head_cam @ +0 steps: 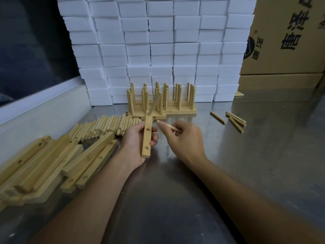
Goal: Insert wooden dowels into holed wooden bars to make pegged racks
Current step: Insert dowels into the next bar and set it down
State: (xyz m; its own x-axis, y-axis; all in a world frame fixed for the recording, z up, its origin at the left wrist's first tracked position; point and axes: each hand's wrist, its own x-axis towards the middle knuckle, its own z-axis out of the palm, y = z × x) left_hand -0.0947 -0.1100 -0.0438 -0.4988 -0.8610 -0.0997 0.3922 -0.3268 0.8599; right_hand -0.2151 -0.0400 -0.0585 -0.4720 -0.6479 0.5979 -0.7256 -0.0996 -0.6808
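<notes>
My left hand (135, 138) grips a holed wooden bar (146, 140) held lengthwise above the metal table. One dowel (155, 103) stands slanted in the bar's far hole; two nearer holes show empty. My right hand (182, 136) pinches a loose dowel (168, 126), its tip pointing left toward the bar, a short gap away. Finished pegged racks (161, 101) stand behind the hands.
A heap of loose dowels (107, 126) lies left of the hands, and a pile of holed bars (52, 164) at the near left. Several dowels (233, 119) lie on the steel table (263, 155) at the right. White foam blocks (158, 50) and cardboard boxes (284, 41) wall the back.
</notes>
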